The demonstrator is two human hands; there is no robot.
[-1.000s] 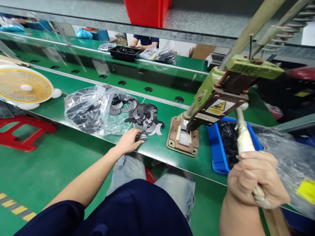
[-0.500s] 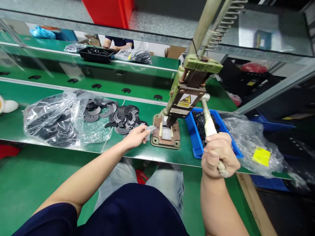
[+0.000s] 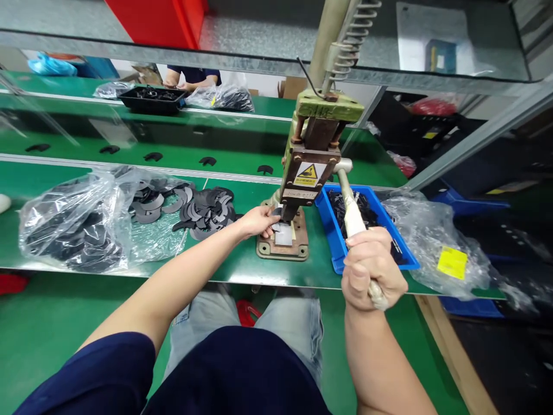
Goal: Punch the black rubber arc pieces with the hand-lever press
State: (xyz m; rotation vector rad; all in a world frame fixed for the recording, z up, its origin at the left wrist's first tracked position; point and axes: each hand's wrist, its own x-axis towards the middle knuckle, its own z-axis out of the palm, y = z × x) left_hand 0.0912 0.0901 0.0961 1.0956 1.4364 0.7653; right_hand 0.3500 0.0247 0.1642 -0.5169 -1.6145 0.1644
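Note:
My left hand [image 3: 258,222] pinches a thin dark curved piece [image 3: 276,214] at the base of the green hand press [image 3: 309,155], just under its ram. A light square plate [image 3: 283,235] lies on the press base beside my fingertips. My right hand [image 3: 372,268] is wrapped round the taped lever [image 3: 352,210] of the press, to the right of the ram. Left of the press lies a loose pile of curved grey and black pieces [image 3: 211,208].
A clear plastic bag [image 3: 75,222] of black pieces lies at the left. Right of the press are a blue bin [image 3: 330,230] and another plastic bag [image 3: 432,230]. Spaced black pieces [image 3: 208,161] lie behind the press. A person's hands [image 3: 186,86] show across the bench.
My left hand has moved right with the curved piece, from the edge of the press base to under the ram. My right hand still holds the lever. The view has shifted slightly.

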